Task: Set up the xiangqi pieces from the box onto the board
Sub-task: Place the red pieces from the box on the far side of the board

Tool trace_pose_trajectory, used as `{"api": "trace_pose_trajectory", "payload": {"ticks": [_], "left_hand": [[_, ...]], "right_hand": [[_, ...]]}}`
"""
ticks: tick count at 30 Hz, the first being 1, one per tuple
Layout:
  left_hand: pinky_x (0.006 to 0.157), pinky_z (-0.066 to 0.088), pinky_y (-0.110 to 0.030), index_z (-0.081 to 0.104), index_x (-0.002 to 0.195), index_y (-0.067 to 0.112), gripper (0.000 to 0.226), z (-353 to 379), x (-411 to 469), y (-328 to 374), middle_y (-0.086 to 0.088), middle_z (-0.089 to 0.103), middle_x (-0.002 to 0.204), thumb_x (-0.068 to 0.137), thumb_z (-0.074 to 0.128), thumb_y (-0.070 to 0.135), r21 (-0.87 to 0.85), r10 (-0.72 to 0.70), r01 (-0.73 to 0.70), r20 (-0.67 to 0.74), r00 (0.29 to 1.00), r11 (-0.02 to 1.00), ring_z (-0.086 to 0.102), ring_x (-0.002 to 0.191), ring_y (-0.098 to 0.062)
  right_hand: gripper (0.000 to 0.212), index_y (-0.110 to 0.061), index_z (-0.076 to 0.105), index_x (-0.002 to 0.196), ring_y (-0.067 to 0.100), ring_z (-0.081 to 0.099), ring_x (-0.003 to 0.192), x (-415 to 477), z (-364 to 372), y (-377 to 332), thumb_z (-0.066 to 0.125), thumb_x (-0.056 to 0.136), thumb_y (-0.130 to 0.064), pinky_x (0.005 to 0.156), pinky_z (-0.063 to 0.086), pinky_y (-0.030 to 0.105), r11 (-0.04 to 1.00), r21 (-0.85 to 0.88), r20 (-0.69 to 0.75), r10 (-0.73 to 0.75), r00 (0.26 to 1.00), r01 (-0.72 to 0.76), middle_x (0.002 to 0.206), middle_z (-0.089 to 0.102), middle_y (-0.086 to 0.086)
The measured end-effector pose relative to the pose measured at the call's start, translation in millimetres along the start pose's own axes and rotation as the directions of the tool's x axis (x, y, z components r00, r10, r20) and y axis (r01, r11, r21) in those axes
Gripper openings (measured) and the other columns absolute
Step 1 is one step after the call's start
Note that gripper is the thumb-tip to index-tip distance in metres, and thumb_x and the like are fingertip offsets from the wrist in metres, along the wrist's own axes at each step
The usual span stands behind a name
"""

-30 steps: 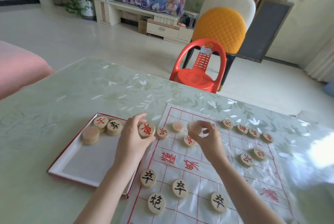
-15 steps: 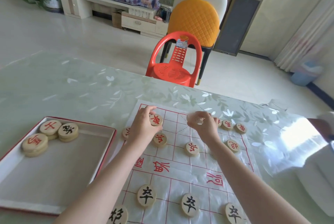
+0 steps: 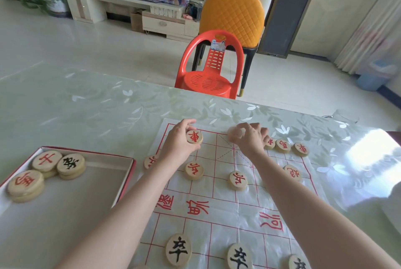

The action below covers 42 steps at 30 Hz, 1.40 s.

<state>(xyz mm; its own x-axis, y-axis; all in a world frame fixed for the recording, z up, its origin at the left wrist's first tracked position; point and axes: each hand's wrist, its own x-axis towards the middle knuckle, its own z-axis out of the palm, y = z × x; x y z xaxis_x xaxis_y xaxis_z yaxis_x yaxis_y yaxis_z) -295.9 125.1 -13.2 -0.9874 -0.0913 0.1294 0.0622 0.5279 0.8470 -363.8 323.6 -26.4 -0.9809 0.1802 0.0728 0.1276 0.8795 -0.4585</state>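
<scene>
**Step in hand (judged):** seating two pieces on the far row of the board (image 3: pixel 217 201).

**Left side:** The left hand (image 3: pixel 176 145) pinches a red chariot piece (image 3: pixel 194 136) between thumb and fingertips, face up. It is over the far row, just right of the far-left corner. Whether the piece touches the sheet cannot be told.

**How to do it well:**
- A matching chariot (image 3: pixel 301 149) sits at the far-right end of the row, so this one most likely belongs on the far-left corner crossing.
- It wants carrying left and far, then setting flat with its centre on the line crossing, not inside a square.
- A red soldier (image 3: pixel 194 170) lies just near of that hand, and a second soldier (image 3: pixel 149 161) is partly hidden behind the wrist. The forearm should lift clear when it withdraws, so as not to drag them.
- The board looks like a thin glossy sheet and is likely to shift if pushed sideways.

**Right side:** The right hand (image 3: pixel 249 139) has its fingers curled round a pale piece (image 3: pixel 235 133). The piece is blurred and its face unreadable. It sits at the far end of the palace diagonals.

**Pose:** Both wrists bend downward, and the forearms reach across the board from the near side.

**Supply:** The box (image 3: pixel 128 173) stands on the worktop (image 3: pixel 86 108) left of the board, with three short stacks (image 3: pixel 46 160) in its far-left part.
</scene>
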Motion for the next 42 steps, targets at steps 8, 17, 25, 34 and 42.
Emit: {"api": "trace_pose_trajectory", "payload": {"ticks": [8,17,25,34,42], "left_hand": [[0.085,0.036,-0.014,0.052,0.123,0.016,0.066,-0.5,15.3,-5.0,0.001,0.061,0.114,0.064,0.075,-0.003,-0.012,-0.016,0.016,-0.005,1.000,1.000,0.053,0.100,-0.010],[0.092,0.045,-0.028,0.051,0.122,0.014,0.067,-29.4,61.5,-39.7,-0.005,0.060,0.121,0.063,0.070,-0.012,0.124,-0.120,0.125,-0.043,0.992,0.984,0.056,0.111,-0.021],[0.086,0.039,-0.020,0.054,0.120,0.007,0.065,-33.9,78.0,-48.3,-0.009,0.060,0.122,0.062,0.068,-0.018,0.054,-0.174,0.176,-0.027,0.984,0.983,0.055,0.113,-0.020],[0.094,0.034,-0.019,0.049,0.130,0.011,0.069,-41.0,80.3,-51.5,-0.006,0.048,0.138,0.069,0.059,-0.019,0.079,-0.166,0.158,0.101,0.981,0.984,0.044,0.129,-0.019],[0.092,0.033,-0.016,0.058,0.120,0.015,0.052,-66.9,49.6,-43.9,0.000,0.058,0.126,0.076,0.050,-0.013,0.015,-0.099,0.101,-0.129,0.987,0.995,0.049,0.122,-0.014]], "right_hand": [[0.061,-0.034,0.049,0.129,0.031,0.021,0.128,-13.0,-8.3,0.2,0.071,0.073,-0.046,0.109,0.020,0.044,0.989,0.146,0.023,0.006,1.000,-0.010,0.132,0.037,0.006],[0.028,-0.033,0.062,0.111,0.023,0.026,0.122,-48.3,-14.3,-21.6,0.064,0.083,-0.033,0.100,0.016,0.031,0.938,0.315,-0.078,-0.126,0.989,0.144,0.128,0.045,-0.005],[0.026,-0.034,0.061,0.111,0.022,0.027,0.120,-63.5,-10.5,-27.4,0.062,0.085,-0.029,0.095,0.019,0.031,0.922,0.328,-0.074,-0.190,0.979,0.204,0.125,0.046,-0.011],[0.028,-0.032,0.060,0.112,0.017,0.027,0.115,-72.3,-11.5,-26.7,0.061,0.085,-0.025,0.093,0.017,0.029,0.918,0.336,-0.060,-0.202,0.977,0.211,0.121,0.046,-0.013],[0.028,-0.031,0.059,0.113,0.009,0.023,0.109,-94.3,-7.9,-45.2,0.060,0.086,-0.023,0.095,0.017,0.025,0.893,0.390,0.002,-0.246,0.969,0.226,0.118,0.044,-0.016]]}}
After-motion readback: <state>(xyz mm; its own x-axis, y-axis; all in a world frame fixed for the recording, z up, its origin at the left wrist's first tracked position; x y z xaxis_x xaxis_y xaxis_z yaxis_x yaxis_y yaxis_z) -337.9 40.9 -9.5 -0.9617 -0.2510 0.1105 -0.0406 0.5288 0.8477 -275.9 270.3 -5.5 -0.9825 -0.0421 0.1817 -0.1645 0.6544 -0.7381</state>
